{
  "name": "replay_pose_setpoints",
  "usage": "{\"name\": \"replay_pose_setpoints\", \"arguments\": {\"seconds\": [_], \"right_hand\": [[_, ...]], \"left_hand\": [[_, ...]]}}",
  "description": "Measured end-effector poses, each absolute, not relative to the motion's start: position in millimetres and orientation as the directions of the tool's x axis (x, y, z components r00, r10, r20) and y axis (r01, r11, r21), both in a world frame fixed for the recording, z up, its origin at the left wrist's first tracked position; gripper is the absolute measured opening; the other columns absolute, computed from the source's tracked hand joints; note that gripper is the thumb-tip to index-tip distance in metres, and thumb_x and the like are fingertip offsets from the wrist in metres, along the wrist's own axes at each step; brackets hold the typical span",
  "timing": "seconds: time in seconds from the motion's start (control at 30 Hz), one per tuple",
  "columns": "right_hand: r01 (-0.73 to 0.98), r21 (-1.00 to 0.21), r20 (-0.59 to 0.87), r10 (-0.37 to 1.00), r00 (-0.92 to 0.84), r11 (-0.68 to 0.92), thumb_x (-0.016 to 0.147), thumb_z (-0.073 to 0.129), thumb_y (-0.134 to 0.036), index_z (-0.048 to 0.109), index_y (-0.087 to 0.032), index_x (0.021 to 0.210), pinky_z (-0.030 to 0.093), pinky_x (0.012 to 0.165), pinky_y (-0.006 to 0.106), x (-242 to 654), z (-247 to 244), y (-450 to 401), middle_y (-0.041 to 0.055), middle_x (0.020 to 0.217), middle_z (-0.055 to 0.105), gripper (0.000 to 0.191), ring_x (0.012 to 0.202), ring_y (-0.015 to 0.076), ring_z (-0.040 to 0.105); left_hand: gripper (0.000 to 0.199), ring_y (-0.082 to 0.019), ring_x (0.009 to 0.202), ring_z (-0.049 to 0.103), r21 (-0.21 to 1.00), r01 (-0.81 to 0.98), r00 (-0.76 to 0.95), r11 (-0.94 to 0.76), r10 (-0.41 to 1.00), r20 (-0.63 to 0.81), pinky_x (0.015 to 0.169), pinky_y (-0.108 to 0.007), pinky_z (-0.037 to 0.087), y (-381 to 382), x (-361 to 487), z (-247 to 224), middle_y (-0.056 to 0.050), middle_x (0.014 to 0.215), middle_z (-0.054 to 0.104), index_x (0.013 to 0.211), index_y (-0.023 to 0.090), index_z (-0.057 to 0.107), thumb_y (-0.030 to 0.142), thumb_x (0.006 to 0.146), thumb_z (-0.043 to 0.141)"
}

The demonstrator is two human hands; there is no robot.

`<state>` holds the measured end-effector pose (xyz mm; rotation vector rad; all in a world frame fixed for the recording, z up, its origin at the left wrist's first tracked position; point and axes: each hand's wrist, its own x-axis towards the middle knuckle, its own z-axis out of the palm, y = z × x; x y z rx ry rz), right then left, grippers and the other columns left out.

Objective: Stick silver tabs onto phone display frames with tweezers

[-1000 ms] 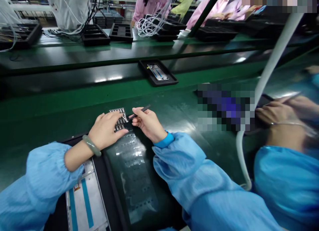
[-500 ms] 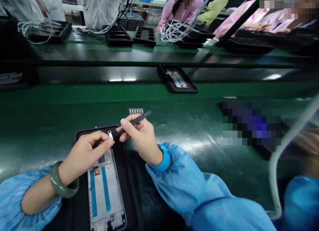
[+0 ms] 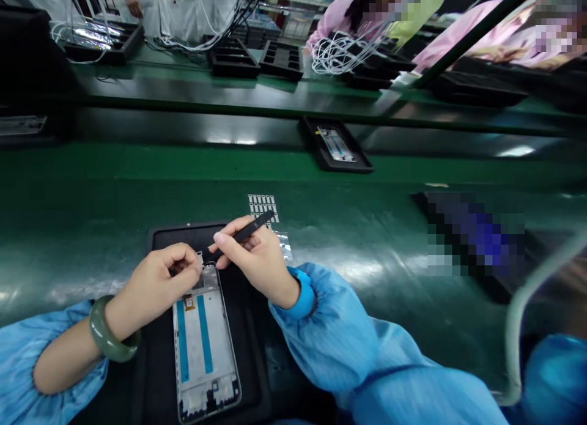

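Note:
A phone frame [image 3: 217,339] with two blue strips lies in a black tray [image 3: 250,351] in front of me. Over its top end, my left hand [image 3: 167,275] pinches a small white sticker-like piece [image 3: 199,257] between thumb and fingertips. My right hand [image 3: 252,257] is closed round black tweezers [image 3: 247,230]; their tips meet near that small piece, partly hidden by my fingers. Beyond my right hand lies a sheet of small white pieces [image 3: 262,203], its lower part covered by the hand.
Farther off, another black tray [image 3: 328,159] holds a second phone frame [image 3: 337,145]. At right lie a dark tray [image 3: 486,281], partly pixelated, and a pale curved tube [image 3: 513,327]. White cables [image 3: 339,52] and black trays line the far bench, where people sit.
Both hands have come down closer to the phone frame's top end, with the small piece and tweezers. The view has shifted, and more of the sheet of white pieces shows.

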<state>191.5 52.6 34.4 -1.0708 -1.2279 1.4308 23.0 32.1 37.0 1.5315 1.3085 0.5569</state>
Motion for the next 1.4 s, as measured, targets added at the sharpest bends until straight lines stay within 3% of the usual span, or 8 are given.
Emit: {"name": "replay_pose_setpoints", "arguments": {"seconds": [0.17, 0.27, 0.37, 0.43, 0.53, 0.8, 1.4], "right_hand": [[-0.099, -0.991, -0.070, 0.974, -0.217, -0.093, 0.074, 0.066, -0.032, 0.056, -0.016, 0.074, 0.052, 0.047, 0.018, 192.4, 32.7, 48.3, -0.0007, 0.066, 0.067, 0.019, 0.047, 0.0093, 0.064], [-0.141, -0.981, -0.105, 0.979, -0.177, -0.131, 0.075, 0.065, -0.033, 0.055, -0.017, 0.075, 0.053, 0.046, 0.018, 191.5, 28.2, 51.4, -0.0011, 0.065, 0.067, 0.019, 0.046, 0.0093, 0.064], [-0.131, -0.975, -0.149, 0.968, -0.202, -0.178, 0.075, 0.065, -0.034, 0.055, -0.017, 0.074, 0.053, 0.045, 0.018, 187.5, 21.6, 55.5, -0.0013, 0.064, 0.067, 0.020, 0.046, 0.0093, 0.063], [-0.085, -0.976, -0.177, 0.960, -0.218, -0.200, 0.075, 0.065, -0.036, 0.055, -0.016, 0.073, 0.053, 0.045, 0.018, 184.7, 15.9, 57.1, -0.0010, 0.065, 0.066, 0.022, 0.046, 0.0094, 0.063], [0.002, -0.982, -0.183, 0.960, -0.214, -0.187, 0.075, 0.065, -0.038, 0.054, -0.016, 0.073, 0.052, 0.045, 0.018, 183.6, 6.9, 57.5, -0.0007, 0.066, 0.066, 0.024, 0.048, 0.0104, 0.064], [0.165, -0.985, -0.081, 0.973, -0.216, -0.045, 0.080, 0.060, -0.038, 0.053, -0.018, 0.078, 0.052, 0.049, 0.020, 188.9, -1.9, 54.5, -0.0005, 0.067, 0.064, 0.022, 0.053, 0.0128, 0.067], [0.260, -0.966, -0.067, 0.961, -0.267, 0.005, 0.079, 0.061, -0.037, 0.057, -0.018, 0.078, 0.050, 0.048, 0.016, 184.3, 5.5, 50.5, -0.0022, 0.065, 0.065, 0.020, 0.052, 0.0111, 0.067]], "left_hand": [[0.019, -0.010, 0.056, 0.046, 0.808, 0.589, 0.355, 0.008, 0.896, -0.267, 0.053, -0.021, 0.038, 25.8, 11.7, 40.2, 0.004, 0.059, 0.050, 0.062, 0.019, 0.050, 0.027, 0.079, 0.045], [0.026, -0.011, 0.058, 0.048, 0.706, 0.698, 0.342, -0.118, 0.922, -0.184, 0.053, -0.023, 0.038, 18.7, -0.4, 39.3, 0.003, 0.062, 0.051, 0.061, 0.019, 0.049, 0.031, 0.084, 0.044], [0.016, -0.019, 0.088, 0.056, 0.581, 0.735, 0.421, -0.349, 0.907, 0.012, 0.075, -0.031, 0.045, 12.8, -11.0, 28.6, -0.004, 0.092, 0.061, 0.086, 0.020, 0.058, 0.033, 0.084, 0.049], [0.024, -0.025, 0.112, 0.049, 0.489, 0.726, 0.500, -0.483, 0.860, 0.106, 0.093, -0.041, 0.039, 10.9, -14.6, 17.5, -0.008, 0.114, 0.057, 0.103, 0.021, 0.057, 0.033, 0.083, 0.053], [0.026, -0.026, 0.122, 0.043, 0.406, 0.714, 0.579, -0.570, 0.807, 0.114, 0.103, -0.048, 0.030, 10.8, -14.8, 3.1, -0.008, 0.123, 0.054, 0.107, 0.022, 0.056, 0.032, 0.084, 0.052], [0.024, -0.023, 0.121, 0.045, 0.378, 0.695, 0.606, -0.611, 0.781, 0.150, 0.106, -0.047, 0.030, 11.4, -12.2, -2.3, -0.006, 0.119, 0.058, 0.106, 0.021, 0.056, 0.032, 0.085, 0.052], [0.021, -0.022, 0.118, 0.049, 0.403, 0.702, 0.576, -0.587, 0.801, 0.163, 0.106, -0.047, 0.032, 9.8, -10.3, 1.9, -0.007, 0.115, 0.060, 0.100, 0.018, 0.058, 0.032, 0.084, 0.056]]}}
